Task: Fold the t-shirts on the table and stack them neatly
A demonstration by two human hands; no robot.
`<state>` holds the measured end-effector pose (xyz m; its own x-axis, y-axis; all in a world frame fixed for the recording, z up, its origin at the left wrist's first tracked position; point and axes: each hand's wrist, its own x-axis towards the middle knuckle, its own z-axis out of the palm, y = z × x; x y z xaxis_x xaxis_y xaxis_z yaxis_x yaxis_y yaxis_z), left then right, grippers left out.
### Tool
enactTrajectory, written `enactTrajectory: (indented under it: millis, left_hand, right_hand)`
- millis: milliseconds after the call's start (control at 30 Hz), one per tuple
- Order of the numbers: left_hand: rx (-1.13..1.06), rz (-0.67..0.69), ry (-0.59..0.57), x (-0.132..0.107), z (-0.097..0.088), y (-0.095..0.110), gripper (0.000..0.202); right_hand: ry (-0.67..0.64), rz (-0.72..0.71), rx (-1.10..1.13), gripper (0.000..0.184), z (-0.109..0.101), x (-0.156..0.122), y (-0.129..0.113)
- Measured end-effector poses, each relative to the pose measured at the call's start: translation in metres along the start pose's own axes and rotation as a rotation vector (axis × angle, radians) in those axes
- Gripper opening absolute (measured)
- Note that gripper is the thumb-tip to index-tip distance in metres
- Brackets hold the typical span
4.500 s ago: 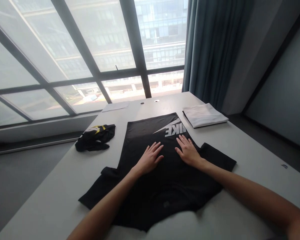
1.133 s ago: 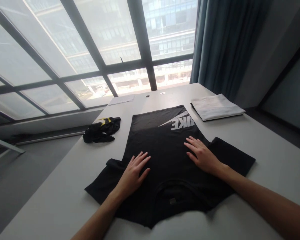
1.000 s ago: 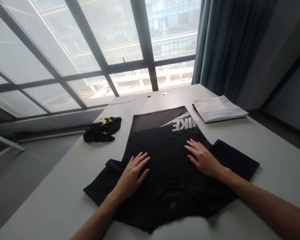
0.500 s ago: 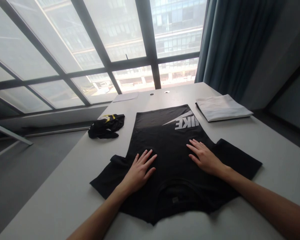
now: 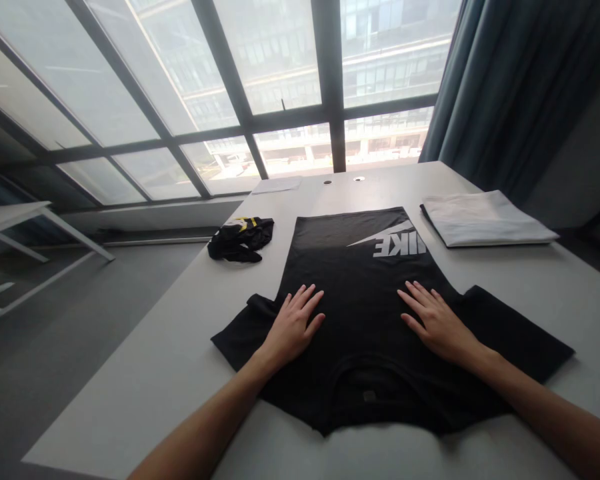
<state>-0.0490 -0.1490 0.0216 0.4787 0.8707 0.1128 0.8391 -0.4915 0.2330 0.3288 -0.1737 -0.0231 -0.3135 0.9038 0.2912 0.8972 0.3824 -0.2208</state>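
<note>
A black T-shirt point(image 5: 360, 280) with a white logo lies spread flat on the grey table point(image 5: 180, 347), its collar toward me and its hem toward the window. My left hand point(image 5: 293, 325) rests palm down on the shirt's left side near the sleeve, fingers stretched out. My right hand point(image 5: 436, 321) lies flat on the right side of the chest, fingers apart. Neither hand holds anything.
A crumpled black garment with yellow marks point(image 5: 240, 239) sits at the table's left edge. A folded white cloth point(image 5: 485, 219) lies at the back right. A flat white sheet point(image 5: 277, 185) lies near the window. Another table point(image 5: 15, 217) stands to the left; a curtain point(image 5: 520, 87) hangs on the right.
Both hands have slid apart from the shirt's middle toward its sides, still flat on the cloth. My view has turned left, so everything sits further right in the picture.
</note>
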Motion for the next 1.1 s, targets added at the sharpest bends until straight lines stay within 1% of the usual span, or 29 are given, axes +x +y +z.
enactTrajectory:
  millis: [67,200,267,367,433,467,567,633,733,800,900,967,1033,1100]
  left_hand:
    - [0.017,-0.034,0.013,0.001,0.002,-0.006,0.055]
    - [0.036,-0.052,-0.015,0.002,0.007,-0.015,0.056]
    - [0.022,-0.060,-0.002,0.003,0.007,-0.014,0.055]
    - [-0.001,-0.046,0.055,0.004,-0.001,-0.004,0.054]
    - [-0.021,0.019,0.075,0.002,-0.008,0.007,0.054]
    - [-0.032,0.067,0.066,-0.001,-0.011,0.014,0.054]
    - [-0.055,0.218,-0.025,-0.010,-0.016,0.036,0.057]
    - [-0.057,0.303,-0.112,-0.016,-0.016,0.046,0.060]
    - [-0.058,0.392,-0.242,-0.021,-0.014,0.053,0.070]
    - [-0.061,0.418,-0.283,-0.021,-0.014,0.053,0.078]
    - [-0.078,0.436,-0.278,-0.020,-0.017,0.055,0.086]
    - [-0.104,0.477,-0.282,-0.021,-0.019,0.059,0.088]
    - [-0.143,0.549,-0.305,-0.022,-0.021,0.064,0.085]
    - [-0.187,0.624,-0.341,-0.023,-0.023,0.069,0.075]
  right_hand:
    - [-0.002,-0.006,-0.003,0.055,-0.001,0.000,0.000]
    - [-0.018,-0.002,-0.025,0.055,-0.001,0.001,-0.001]
    - [-0.022,-0.003,-0.036,0.056,-0.001,0.001,-0.001]
    - [-0.019,-0.008,-0.052,0.055,-0.004,0.002,-0.003]
    - [0.003,-0.020,-0.060,0.052,-0.008,0.002,-0.008]
    - [0.022,-0.033,-0.056,0.051,-0.011,0.001,-0.013]
    - [0.065,-0.098,-0.001,0.051,-0.021,-0.003,-0.034]
    - [0.019,-0.166,0.054,0.054,-0.024,-0.008,-0.048]
    - [-0.127,-0.286,0.109,0.059,-0.026,-0.013,-0.062]
    - [-0.170,-0.317,0.126,0.062,-0.027,-0.015,-0.064]
    - [-0.154,-0.317,0.155,0.064,-0.031,-0.014,-0.062]
    - [-0.165,-0.340,0.177,0.065,-0.033,-0.013,-0.061]
    - [-0.191,-0.364,0.188,0.064,-0.034,-0.013,-0.061]
    - [-0.185,-0.369,0.191,0.056,-0.035,-0.012,-0.059]
